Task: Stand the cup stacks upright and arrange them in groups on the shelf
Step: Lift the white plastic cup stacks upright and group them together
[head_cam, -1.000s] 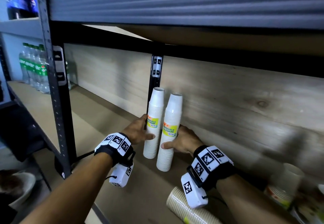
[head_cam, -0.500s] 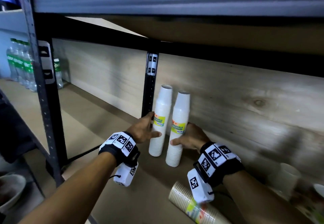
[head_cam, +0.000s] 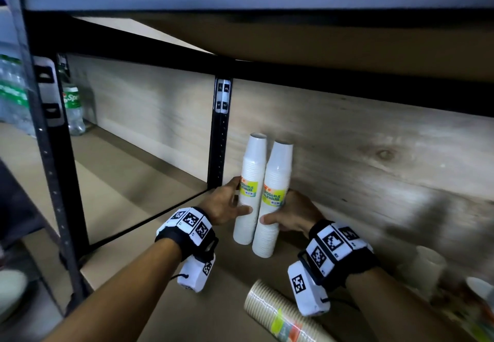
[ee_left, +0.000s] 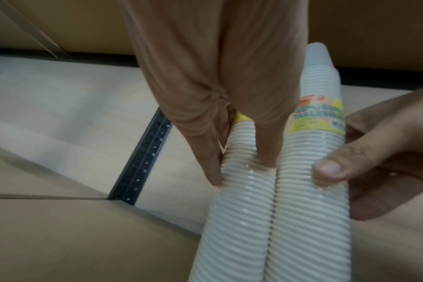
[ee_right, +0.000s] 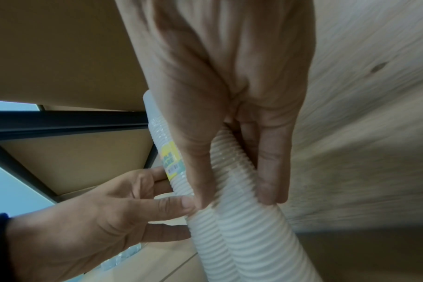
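Note:
Two white cup stacks stand upright side by side and touching on the wooden shelf (head_cam: 165,234), close to the back wall. Both carry yellow labels. My left hand (head_cam: 227,205) grips the left stack (head_cam: 251,189) with thumb in front and fingers behind. My right hand (head_cam: 288,213) grips the right stack (head_cam: 276,194) the same way. The left wrist view shows my left hand (ee_left: 242,167) around the left stack (ee_left: 239,200), beside the right stack (ee_left: 311,190). In the right wrist view my right hand (ee_right: 237,190) wraps the right stack (ee_right: 254,238).
A beige ribbed cup stack (head_cam: 270,312) lies on its side at the shelf's front, under my right wrist. More cups (head_cam: 427,266) sit blurred at the right. A black upright post (head_cam: 220,138) stands just left of the white stacks. Green-labelled bottles (head_cam: 73,106) stand far left.
Both hands keep their grip on the two stacks. The pair now shows a little to the right of the black post, where the left stack overlapped it a second ago.

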The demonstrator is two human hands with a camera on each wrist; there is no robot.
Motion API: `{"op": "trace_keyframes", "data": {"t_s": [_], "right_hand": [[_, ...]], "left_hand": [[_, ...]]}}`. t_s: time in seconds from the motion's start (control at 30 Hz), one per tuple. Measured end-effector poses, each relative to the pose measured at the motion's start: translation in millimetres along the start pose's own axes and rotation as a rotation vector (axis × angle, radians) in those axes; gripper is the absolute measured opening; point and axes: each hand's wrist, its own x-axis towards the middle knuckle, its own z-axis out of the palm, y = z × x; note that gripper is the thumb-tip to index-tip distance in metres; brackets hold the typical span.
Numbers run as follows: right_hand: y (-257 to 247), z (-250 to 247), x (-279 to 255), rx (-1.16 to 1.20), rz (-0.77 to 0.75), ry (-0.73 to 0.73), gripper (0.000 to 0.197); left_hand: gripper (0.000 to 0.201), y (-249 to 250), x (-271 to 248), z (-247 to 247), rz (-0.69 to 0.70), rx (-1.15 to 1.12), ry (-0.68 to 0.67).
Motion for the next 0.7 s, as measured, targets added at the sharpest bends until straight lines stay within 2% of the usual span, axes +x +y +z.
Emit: {"op": "trace_keyframes", "data": {"t_s": [0.1, 0.4, 0.57, 0.7], "right_hand": [[3.3, -7.7, -5.1, -0.011, 0.003, -0.001, 0.057], [26.2, -33.5, -31.0, 0.072, 0.019, 0.007, 0.064], [31.1, -42.9, -44.7, 0.134, -0.011, 0.008, 0.048], [33.8, -47.8, -51.5, 0.159, -0.013, 0.011, 0.045]], "left_hand": [[0.069, 5.1, -1.3, 7.9, 0.015, -0.002, -0.007], [0.068, 35.3, -3.1, 35.6, 0.067, -0.038, -0.069], [0.063, 45.2, -1.7, 45.6, 0.094, -0.061, -0.074], [0.063, 48.9, 1.2, 52.1, 0.087, -0.092, -0.095]]}}
